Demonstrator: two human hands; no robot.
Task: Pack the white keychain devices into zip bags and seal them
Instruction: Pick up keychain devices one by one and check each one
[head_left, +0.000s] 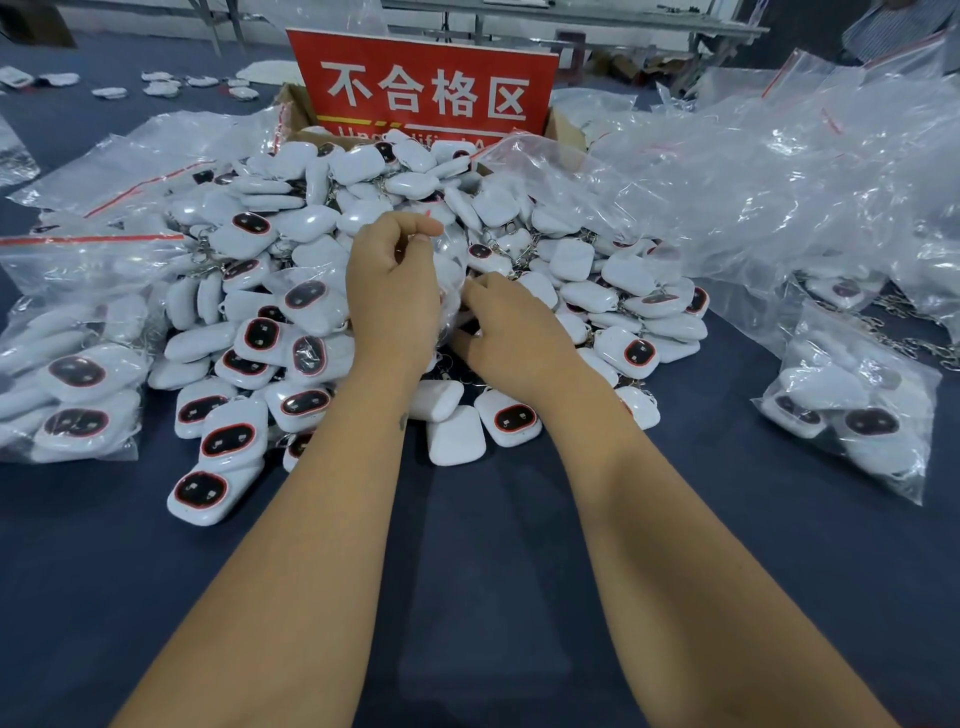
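A big heap of white keychain devices with dark oval, red-rimmed windows and metal chains covers the middle of the dark table. Over the heap, a small clear zip bag hangs between my hands. My left hand pinches the bag's top edge with thumb and forefinger. My right hand has curled fingers at the bag's lower right side. What lies inside the bag is hard to make out through the plastic.
Filled zip bags lie at the left and right. A pile of empty clear bags spreads across the back right. A red sign stands in a cardboard box behind the heap. Dark table lies in front.
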